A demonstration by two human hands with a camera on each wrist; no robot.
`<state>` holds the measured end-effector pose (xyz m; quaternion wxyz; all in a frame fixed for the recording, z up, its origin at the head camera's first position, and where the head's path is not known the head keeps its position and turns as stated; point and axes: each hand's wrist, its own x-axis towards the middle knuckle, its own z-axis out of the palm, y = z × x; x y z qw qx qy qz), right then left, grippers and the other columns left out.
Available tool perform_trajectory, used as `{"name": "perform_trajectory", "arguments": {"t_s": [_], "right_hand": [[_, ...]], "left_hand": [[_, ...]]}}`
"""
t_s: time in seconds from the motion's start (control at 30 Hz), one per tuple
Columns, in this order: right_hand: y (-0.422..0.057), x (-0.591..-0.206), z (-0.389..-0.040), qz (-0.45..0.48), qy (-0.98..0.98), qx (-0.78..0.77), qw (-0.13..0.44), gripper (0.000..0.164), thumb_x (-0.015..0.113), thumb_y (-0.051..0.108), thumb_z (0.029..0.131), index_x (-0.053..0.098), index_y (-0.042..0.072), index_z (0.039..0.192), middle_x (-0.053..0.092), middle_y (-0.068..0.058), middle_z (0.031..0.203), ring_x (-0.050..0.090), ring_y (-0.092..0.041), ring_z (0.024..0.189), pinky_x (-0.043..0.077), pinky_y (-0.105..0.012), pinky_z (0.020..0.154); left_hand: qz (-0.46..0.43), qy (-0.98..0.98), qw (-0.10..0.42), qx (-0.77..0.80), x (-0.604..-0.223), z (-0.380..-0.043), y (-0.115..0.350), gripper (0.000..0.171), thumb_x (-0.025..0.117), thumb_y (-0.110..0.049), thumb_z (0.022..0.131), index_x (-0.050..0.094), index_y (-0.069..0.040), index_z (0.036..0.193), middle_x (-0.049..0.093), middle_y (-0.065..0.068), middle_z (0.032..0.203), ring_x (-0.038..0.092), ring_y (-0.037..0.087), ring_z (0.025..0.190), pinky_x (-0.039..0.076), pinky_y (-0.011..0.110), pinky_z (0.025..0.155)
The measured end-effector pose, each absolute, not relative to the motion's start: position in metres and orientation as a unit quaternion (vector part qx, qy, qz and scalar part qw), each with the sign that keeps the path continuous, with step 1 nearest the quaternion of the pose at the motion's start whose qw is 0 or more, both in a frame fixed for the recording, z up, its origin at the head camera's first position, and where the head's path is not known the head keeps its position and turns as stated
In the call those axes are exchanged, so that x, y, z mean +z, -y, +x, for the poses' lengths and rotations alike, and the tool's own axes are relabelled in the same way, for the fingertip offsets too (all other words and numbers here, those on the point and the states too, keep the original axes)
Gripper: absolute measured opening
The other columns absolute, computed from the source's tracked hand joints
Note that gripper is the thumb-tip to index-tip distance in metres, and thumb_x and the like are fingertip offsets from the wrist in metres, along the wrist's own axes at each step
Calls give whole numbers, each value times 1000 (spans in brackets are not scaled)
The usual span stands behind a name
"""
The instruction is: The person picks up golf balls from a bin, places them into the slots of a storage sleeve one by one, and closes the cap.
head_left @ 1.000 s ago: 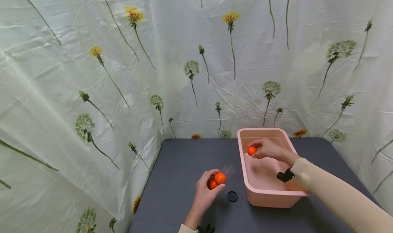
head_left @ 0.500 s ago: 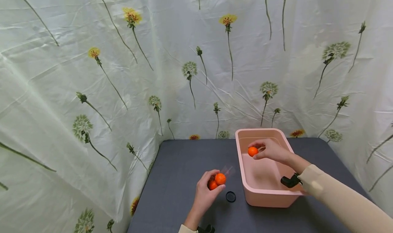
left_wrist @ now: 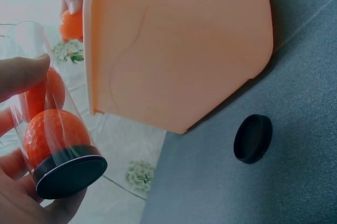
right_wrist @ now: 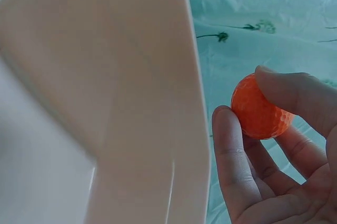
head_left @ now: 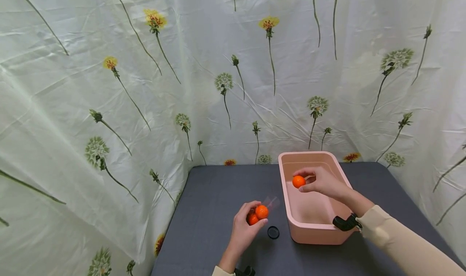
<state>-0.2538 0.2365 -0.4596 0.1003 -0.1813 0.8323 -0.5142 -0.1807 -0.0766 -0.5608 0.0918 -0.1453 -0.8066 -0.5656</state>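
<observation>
My left hand [head_left: 244, 227] grips a clear plastic tube [left_wrist: 79, 124] with a black cap on its near end. Orange golf balls [left_wrist: 55, 134] sit inside the tube, two of them showing; its far end has no cap. Between thumb and fingers, my right hand [head_left: 324, 183] pinches another orange golf ball [right_wrist: 258, 110], held over the pink bin [head_left: 316, 237]. Dimples show on this ball in the right wrist view. A loose black cap [head_left: 273, 232] lies on the table just right of my left hand.
The bin stands at the right of the dark grey table [head_left: 218, 187]. A floral curtain [head_left: 204, 66] hangs behind the table and along its left side. A black wrist strap [head_left: 346, 222] on my right arm overlaps the bin's near rim.
My right hand, still pinching the golf ball, has shifted slightly, its forearm swinging a little toward me. The left hand keeps its hold on the tube. The head view has turned slightly.
</observation>
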Motion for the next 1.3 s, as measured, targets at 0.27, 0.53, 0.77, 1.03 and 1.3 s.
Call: {"name": "perform_trajectory", "arguments": {"t_s": [0.27, 0.53, 0.77, 1.03, 1.3], "right_hand": [[-225, -462, -241, -182, -823, -530, 93, 44, 81, 17, 85, 67, 10, 127, 67, -11, 116, 66, -31, 93, 58, -37, 77], [-211, -465, -228, -195, -803, -554, 99, 49, 81, 15, 86, 64, 4, 131, 66, -14, 115, 68, -31, 91, 59, -36, 77], [-202, -467, -221, -198, -789, -571, 110, 47, 80, 15, 86, 65, 10, 130, 67, -14, 116, 69, -31, 94, 58, -35, 79], [-192, -466, -215, -195, -791, -568, 117, 45, 80, 16, 86, 66, 12, 129, 67, -13, 118, 68, -31, 97, 58, -35, 78], [-184, -468, -214, -199, -779, -579, 136, 43, 79, 16, 88, 66, 14, 129, 65, -11, 123, 67, -32, 97, 58, -37, 79]], "left_hand": [[-139, 807, 86, -567, -560, -179, 77, 52, 88, -19, 79, 65, -32, 124, 63, -9, 116, 60, 14, 101, 52, 31, 90], [-138, 806, 83, -570, -558, -178, 78, 52, 87, -18, 79, 65, -33, 124, 62, -9, 116, 60, 14, 101, 52, 31, 90], [-145, 802, 88, -572, -557, -178, 78, 51, 87, -22, 80, 65, -33, 124, 63, -9, 115, 60, 14, 100, 53, 31, 90], [-152, 803, 91, -569, -557, -179, 79, 51, 87, -21, 80, 65, -32, 124, 62, -8, 113, 60, 14, 97, 54, 31, 87], [-153, 807, 86, -564, -557, -178, 79, 52, 87, -21, 80, 64, -31, 125, 62, -8, 112, 60, 14, 98, 53, 30, 88]]}}
